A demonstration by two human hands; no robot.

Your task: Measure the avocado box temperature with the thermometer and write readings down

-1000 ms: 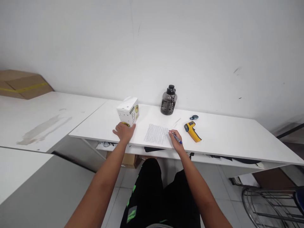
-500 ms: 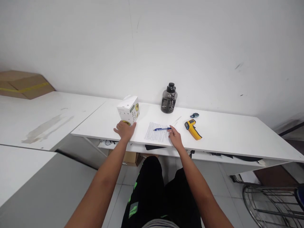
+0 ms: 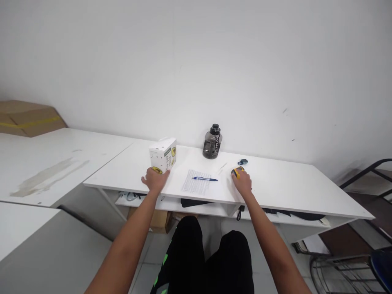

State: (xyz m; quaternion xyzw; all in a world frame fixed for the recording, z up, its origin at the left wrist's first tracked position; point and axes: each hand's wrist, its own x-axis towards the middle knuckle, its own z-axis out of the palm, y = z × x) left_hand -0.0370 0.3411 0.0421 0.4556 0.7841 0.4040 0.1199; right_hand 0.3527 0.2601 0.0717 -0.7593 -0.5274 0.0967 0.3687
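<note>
A white printed box point(image 3: 162, 155) with avocado pictures stands upright on the white table point(image 3: 288, 179). My left hand point(image 3: 155, 180) is around its near lower part, thumb at the right side. To the right, my right hand point(image 3: 243, 183) closes over a yellow infrared thermometer point(image 3: 237, 170); only its dark-and-yellow head shows clearly, and the handle is mostly covered. Between my hands lies a printed sheet of paper point(image 3: 196, 188) with a blue pen point(image 3: 204, 179) across it.
A dark translucent water bottle point(image 3: 212, 141) stands near the wall. A small dark-blue object point(image 3: 243, 162) lies behind the thermometer. Under the tabletop runs a shelf point(image 3: 211, 207) with assorted items. A cardboard box point(image 3: 32, 118) sits far left; a metal-framed chair point(image 3: 339, 265) is at lower right.
My right hand has let go of the pen, which now lies on the paper, and has moved right onto the thermometer. The left hand stays at the box. The camera view has shifted.
</note>
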